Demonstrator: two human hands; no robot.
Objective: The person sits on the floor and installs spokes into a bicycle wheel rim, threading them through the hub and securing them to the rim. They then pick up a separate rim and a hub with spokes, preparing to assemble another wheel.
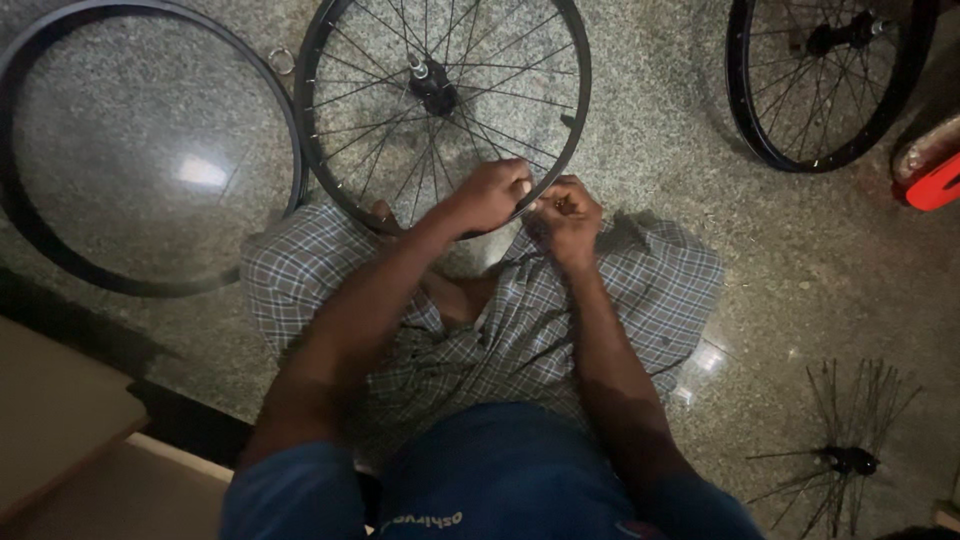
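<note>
A black spoked bicycle wheel point(345, 190) lies on the speckled stone floor in front of my crossed legs, its hub point(433, 82) near the top centre. My left hand point(490, 195) is closed on the near part of the wheel's rim. My right hand point(566, 213) sits right beside it on the same stretch of rim, fingers curled, pinching something too small to make out. My knees in checked cloth point(640, 290) lie just under both hands.
A bare black rim point(30, 235) lies at the left, with a small metal ring point(281, 61) beside it. A second spoked wheel point(770, 140) is at top right, next to a red object point(935, 182). A hub with loose spokes point(848, 460) lies at bottom right.
</note>
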